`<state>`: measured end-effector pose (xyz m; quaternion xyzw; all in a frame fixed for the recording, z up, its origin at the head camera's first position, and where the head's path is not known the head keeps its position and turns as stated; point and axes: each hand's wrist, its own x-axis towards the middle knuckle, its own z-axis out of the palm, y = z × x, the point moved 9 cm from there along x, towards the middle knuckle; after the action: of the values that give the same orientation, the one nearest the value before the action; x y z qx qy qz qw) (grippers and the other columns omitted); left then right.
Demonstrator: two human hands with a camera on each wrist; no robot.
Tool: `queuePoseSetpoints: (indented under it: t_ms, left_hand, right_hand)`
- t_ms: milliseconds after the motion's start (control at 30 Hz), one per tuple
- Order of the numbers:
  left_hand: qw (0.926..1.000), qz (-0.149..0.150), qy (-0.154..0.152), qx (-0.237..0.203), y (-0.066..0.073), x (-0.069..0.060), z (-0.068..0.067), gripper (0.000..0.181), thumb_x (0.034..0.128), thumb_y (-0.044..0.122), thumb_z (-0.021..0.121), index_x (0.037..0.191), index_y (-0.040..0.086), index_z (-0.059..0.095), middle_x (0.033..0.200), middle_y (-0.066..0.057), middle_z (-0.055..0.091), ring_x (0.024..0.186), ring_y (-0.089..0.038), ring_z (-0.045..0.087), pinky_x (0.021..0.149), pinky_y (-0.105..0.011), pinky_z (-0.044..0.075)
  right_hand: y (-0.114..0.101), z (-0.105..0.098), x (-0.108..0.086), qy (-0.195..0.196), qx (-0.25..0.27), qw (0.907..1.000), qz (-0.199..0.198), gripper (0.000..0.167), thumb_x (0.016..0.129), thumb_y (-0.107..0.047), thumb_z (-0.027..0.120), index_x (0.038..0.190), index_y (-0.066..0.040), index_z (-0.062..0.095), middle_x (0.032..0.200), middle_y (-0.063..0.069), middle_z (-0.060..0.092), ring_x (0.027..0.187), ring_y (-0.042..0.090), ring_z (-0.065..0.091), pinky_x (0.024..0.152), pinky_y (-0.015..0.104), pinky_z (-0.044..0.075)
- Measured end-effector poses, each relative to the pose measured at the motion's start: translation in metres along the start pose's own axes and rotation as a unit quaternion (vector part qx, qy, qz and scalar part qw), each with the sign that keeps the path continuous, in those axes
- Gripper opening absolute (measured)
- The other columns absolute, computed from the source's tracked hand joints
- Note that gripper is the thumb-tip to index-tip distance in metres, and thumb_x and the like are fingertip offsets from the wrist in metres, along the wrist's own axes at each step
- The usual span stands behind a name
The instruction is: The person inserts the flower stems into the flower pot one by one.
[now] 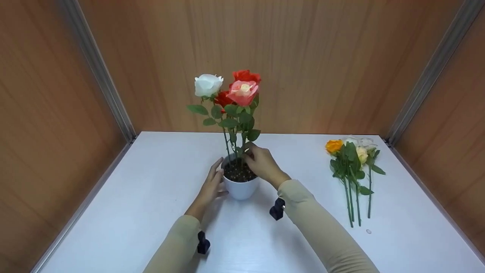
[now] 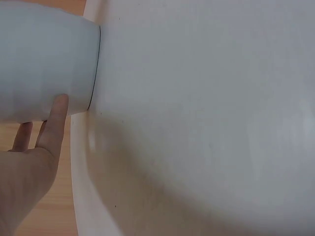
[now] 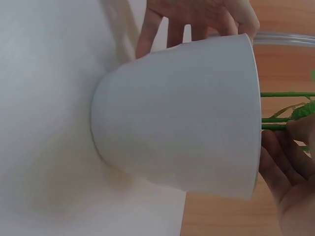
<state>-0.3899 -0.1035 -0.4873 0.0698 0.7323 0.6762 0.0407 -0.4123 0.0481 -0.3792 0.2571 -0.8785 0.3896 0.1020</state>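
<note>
A white pot (image 1: 241, 190) of dark soil (image 1: 238, 172) stands on the table. Upright in it are a white rose (image 1: 208, 85), a pink rose (image 1: 243, 93) and red roses (image 1: 247, 76) with green leaves. My left hand (image 1: 208, 186) rests against the pot's left side, its fingers fairly straight; in the left wrist view, a fingertip (image 2: 60, 101) touches the wall low down. At the right of the rim, my right hand (image 1: 264, 163) pinches a green rose stem (image 3: 273, 127) between thumb and fingers just above the pot. The stem's lower end is hidden inside.
On the right of the white table (image 1: 159, 189) lie several loose roses, among them an orange rose (image 1: 334, 146) and a cream rose (image 1: 362, 154), stems towards me. A small clear bit (image 1: 368, 231) is near their ends. Wooden panels (image 1: 303, 68) enclose the back and sides.
</note>
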Motion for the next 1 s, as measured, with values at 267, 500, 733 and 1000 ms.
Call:
queuePoseSetpoints:
  t_ms: [267,500,733,1000]
  left_hand:
    - [0.9999,-0.001,0.006,0.009,0.000,-0.002,0.000,0.056,0.1094,0.042,0.030,0.161,0.026,0.015,0.158,-0.025,0.027,0.139,-0.051,0.035,0.097,-0.066,0.047]
    - [0.9993,-0.017,0.020,0.027,-0.001,-0.001,-0.001,0.057,0.1078,0.045,0.030,0.161,0.029,0.017,0.157,-0.022,0.032,0.139,-0.050,0.037,0.094,-0.062,0.050]
    - [0.9996,-0.015,0.017,0.017,-0.001,-0.001,-0.002,0.058,0.1079,0.043,0.031,0.161,0.026,0.016,0.156,-0.025,0.032,0.139,-0.051,0.034,0.095,-0.064,0.049]
    - [0.9997,-0.013,0.015,0.013,0.000,-0.002,-0.002,0.057,0.1084,0.044,0.031,0.161,0.027,0.017,0.157,-0.024,0.031,0.139,-0.050,0.035,0.096,-0.064,0.048]
  right_hand:
    - [0.009,0.010,-0.003,-0.008,-0.003,1.0000,-0.004,0.016,0.100,-0.013,0.064,0.114,-0.006,0.066,0.109,0.007,0.073,0.106,0.023,0.068,0.093,0.039,0.055]
    - [0.016,0.004,-0.003,0.002,0.033,0.9990,0.031,0.022,0.098,-0.018,0.062,0.117,-0.007,0.065,0.109,0.009,0.073,0.103,0.023,0.069,0.090,0.039,0.057]
    - [0.018,-0.006,-0.001,0.039,0.055,0.9960,0.058,0.028,0.096,-0.027,0.065,0.115,-0.006,0.066,0.102,0.005,0.072,0.097,0.020,0.068,0.086,0.038,0.057]
    - [0.016,-0.011,0.001,0.063,0.076,0.9932,0.061,0.021,0.094,-0.027,0.072,0.104,-0.009,0.074,0.096,0.000,0.074,0.094,0.015,0.069,0.088,0.037,0.057]
